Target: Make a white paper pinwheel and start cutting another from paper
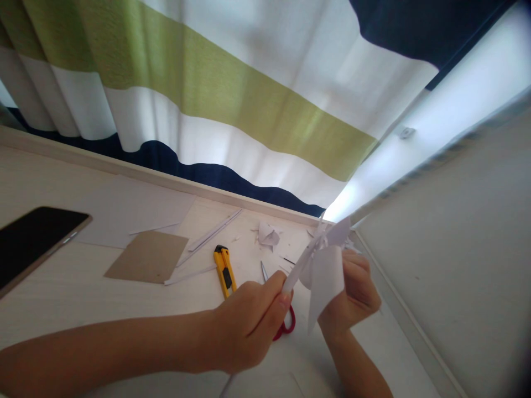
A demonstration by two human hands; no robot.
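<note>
A white paper pinwheel [327, 273] with curled blades is held up above the table. My left hand [257, 318] pinches its thin white paper stick [299, 266] between thumb and fingers. Behind the blades, my right hand [352, 293] is closed with curled fingers against the pinwheel; its fingertips are partly hidden by the paper. Under the left hand lie scissors with red handles [290, 321], largely covered. A yellow box cutter [225, 271] rests just beyond the left wrist, its lower end hidden.
A crumpled paper piece [268, 235] and small scraps lie near the back edge. Thin paper strips [215, 229], a brown cardboard square [147, 257], white sheets [133, 207] and a dark phone [39, 243] occupy the left. A striped curtain [249, 99] hangs behind; a wall [464, 249] bounds the right.
</note>
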